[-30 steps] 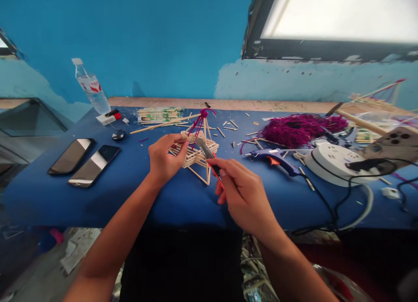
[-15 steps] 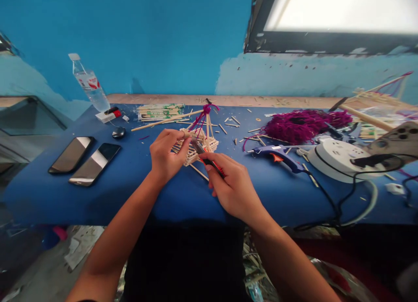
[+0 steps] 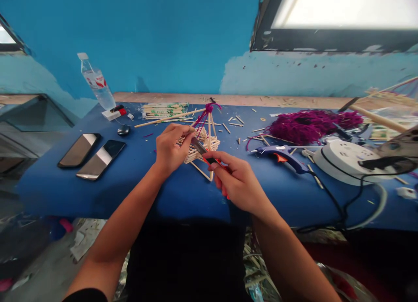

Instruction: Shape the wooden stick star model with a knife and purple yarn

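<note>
My left hand (image 3: 173, 149) is closed in a pinch on what looks like a short wooden stick, mostly hidden by the fingertips. My right hand (image 3: 237, 176) grips a utility knife (image 3: 200, 147) with a red and black handle. Its blade points up and left, its tip close to my left fingertips. Right behind both hands stands a small model of wooden sticks (image 3: 214, 143), with a stacked base and upright sticks gathered at the top. Purple yarn (image 3: 209, 109) is knotted round that peak, and strands hang from it. My hands hide part of the base.
Right of my hands lie a blue glue gun (image 3: 285, 156), a heap of purple yarn (image 3: 313, 125) and a white round power strip (image 3: 342, 160) with cables. Stick offcuts (image 3: 237, 121) are scattered behind. At left are two phones (image 3: 101, 159), a mouse (image 3: 123, 130) and a water bottle (image 3: 98, 86).
The view has shifted slightly, so most things sit farther right. The knife's handle has tilted a little lower in my right hand, and more of the sticks below the model's base shows.
</note>
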{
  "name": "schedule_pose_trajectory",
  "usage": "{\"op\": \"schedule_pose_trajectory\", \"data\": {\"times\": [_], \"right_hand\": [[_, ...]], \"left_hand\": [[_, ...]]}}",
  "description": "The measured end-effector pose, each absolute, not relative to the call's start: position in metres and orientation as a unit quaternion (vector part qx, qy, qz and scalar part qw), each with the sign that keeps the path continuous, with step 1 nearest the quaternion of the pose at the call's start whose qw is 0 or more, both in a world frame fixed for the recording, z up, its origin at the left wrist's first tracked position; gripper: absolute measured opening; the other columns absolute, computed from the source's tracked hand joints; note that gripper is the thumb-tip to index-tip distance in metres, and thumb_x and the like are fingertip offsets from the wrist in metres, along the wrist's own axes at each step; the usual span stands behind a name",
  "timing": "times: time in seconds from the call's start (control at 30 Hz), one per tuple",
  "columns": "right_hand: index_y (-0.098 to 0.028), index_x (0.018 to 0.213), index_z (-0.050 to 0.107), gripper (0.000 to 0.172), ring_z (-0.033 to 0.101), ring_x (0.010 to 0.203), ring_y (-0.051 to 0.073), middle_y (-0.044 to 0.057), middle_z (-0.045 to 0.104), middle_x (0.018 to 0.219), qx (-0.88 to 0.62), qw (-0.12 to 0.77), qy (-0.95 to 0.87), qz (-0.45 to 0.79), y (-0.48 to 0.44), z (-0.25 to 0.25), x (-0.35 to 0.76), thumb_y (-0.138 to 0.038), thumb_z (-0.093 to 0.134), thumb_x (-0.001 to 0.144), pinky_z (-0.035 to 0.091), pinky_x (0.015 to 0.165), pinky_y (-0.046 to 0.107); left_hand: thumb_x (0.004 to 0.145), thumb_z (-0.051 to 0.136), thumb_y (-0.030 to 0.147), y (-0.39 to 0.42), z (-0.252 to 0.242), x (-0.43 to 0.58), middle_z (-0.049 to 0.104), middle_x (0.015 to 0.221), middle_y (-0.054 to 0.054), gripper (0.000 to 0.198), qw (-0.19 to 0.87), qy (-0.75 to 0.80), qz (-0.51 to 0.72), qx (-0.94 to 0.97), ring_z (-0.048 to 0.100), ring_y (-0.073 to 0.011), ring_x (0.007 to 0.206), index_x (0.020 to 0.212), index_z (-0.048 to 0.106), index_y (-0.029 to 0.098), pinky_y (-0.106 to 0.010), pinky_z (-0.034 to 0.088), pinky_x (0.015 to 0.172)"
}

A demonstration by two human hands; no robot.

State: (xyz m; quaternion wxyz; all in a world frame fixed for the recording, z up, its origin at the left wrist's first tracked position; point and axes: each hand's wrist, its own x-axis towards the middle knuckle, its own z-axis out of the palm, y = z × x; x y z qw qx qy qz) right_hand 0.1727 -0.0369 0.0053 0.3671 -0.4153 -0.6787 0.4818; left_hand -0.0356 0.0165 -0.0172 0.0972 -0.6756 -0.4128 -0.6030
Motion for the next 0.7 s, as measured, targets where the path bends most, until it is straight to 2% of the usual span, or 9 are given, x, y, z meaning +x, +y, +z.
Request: {"op": "schedule_pose_trajectory", "data": {"times": [0.33, 0.5, 0.7], "right_hand": [[-0.017, 0.126, 0.073, 0.038, 0.044, 0.038, 0.008, -0.008, 0.053, 0.055, -0.408, 0.358, -0.682, 0.491, -0.034, 0.003, 0.177, -0.038, 0.058, 0.097, 0.037, 0.038, 0.022], [-0.016, 0.120, 0.075, 0.035, 0.044, 0.039, 0.007, -0.008, 0.053, 0.054, -0.396, 0.354, -0.689, 0.492, -0.036, 0.004, 0.179, -0.036, 0.059, 0.096, 0.037, 0.040, 0.022], [-0.017, 0.118, 0.075, 0.031, 0.050, 0.044, 0.009, -0.005, 0.056, 0.061, -0.386, 0.386, -0.686, 0.481, -0.044, 0.004, 0.185, -0.035, 0.061, 0.096, 0.039, 0.040, 0.022]], "left_hand": [[0.092, 0.075, 0.012, 0.015, -0.017, -0.034, 0.081, 0.092, -0.001, 0.012, 0.065, -0.426, -0.618, -0.658, 0.077, -0.0139, 0.083, 0.096, 0.080, 0.022, -0.025, 0.063, 0.080], [0.092, 0.078, 0.016, 0.014, -0.014, -0.037, 0.082, 0.090, -0.001, 0.005, 0.047, -0.443, -0.631, -0.635, 0.076, -0.0134, 0.080, 0.093, 0.080, 0.021, -0.024, 0.062, 0.079], [0.094, 0.077, 0.020, 0.006, -0.016, -0.040, 0.081, 0.091, -0.001, 0.002, 0.058, -0.441, -0.632, -0.635, 0.074, -0.0124, 0.079, 0.094, 0.078, 0.021, -0.024, 0.062, 0.078]]}}
